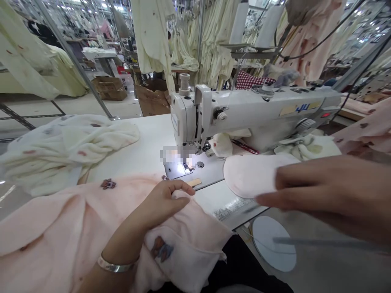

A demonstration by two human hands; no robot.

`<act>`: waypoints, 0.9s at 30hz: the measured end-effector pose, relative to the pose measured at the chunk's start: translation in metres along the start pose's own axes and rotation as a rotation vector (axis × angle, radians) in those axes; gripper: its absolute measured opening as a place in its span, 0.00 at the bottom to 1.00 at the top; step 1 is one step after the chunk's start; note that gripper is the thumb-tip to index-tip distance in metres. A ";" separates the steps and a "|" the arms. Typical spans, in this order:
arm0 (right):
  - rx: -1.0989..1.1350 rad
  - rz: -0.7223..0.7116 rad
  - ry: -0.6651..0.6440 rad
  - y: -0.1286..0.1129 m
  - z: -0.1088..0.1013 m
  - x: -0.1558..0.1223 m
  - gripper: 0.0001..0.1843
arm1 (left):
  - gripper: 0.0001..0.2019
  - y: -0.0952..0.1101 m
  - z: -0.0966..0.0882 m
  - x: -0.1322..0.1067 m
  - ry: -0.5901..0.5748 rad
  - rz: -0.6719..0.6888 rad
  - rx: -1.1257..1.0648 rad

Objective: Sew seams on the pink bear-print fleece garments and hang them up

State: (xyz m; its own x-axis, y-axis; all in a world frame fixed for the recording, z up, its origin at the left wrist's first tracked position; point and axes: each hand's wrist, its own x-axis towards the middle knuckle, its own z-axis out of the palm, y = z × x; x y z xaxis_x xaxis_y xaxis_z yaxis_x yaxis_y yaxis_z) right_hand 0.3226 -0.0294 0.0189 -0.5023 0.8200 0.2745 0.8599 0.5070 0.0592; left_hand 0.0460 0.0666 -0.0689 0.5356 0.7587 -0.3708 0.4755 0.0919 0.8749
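My left hand (163,201), a metal bracelet on its wrist, grips the edge of a pale pink fabric piece (67,228) printed with small bears. The fabric drapes over the front of the table and my lap. Just beyond my fingers, the lit needle area of a white sewing machine (259,110) shows, partly masked by blur blocks. My right hand (324,195) is smeared by motion at the right. Its fingertips overlap a rounded pale pink cut piece (249,175) on the table; whether they hold it is unclear.
Cream printed fabric (70,146) lies bunched on the table's left. Red-handled tool (246,146) and cloth scraps sit under the machine arm. Thread cones (238,22) stand behind. A pale round disc (274,243) is below the table edge, near a blurred grey bar (330,243).
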 end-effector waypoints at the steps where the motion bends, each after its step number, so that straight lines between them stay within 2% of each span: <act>1: 0.020 -0.214 -0.161 -0.007 0.007 0.017 0.19 | 0.10 0.000 0.000 0.000 0.010 0.002 -0.009; 3: -0.017 -0.258 -0.179 -0.018 0.027 0.044 0.18 | 0.10 0.000 0.000 -0.001 0.024 0.006 -0.029; 5: -0.034 -0.201 -0.153 -0.026 0.049 0.059 0.17 | 0.10 -0.001 0.000 -0.002 0.030 0.007 -0.050; 9: -0.004 -0.149 -0.096 -0.033 0.075 0.062 0.13 | 0.09 -0.002 0.000 0.000 0.040 0.015 -0.079; 17: 0.027 -0.149 -0.015 -0.029 0.078 0.063 0.14 | 0.10 -0.005 0.000 0.003 0.011 0.007 -0.100; 27: 0.020 -0.146 0.020 -0.029 0.082 0.063 0.15 | 0.09 -0.005 0.000 0.002 0.020 0.005 -0.088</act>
State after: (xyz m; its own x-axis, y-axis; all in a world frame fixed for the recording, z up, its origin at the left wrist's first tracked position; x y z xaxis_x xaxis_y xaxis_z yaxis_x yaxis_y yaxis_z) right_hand 0.2589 0.0292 -0.0447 -0.6200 0.7317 0.2831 0.7756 0.6260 0.0806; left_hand 0.0446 0.0678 -0.0744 0.5235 0.7716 -0.3614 0.4092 0.1443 0.9010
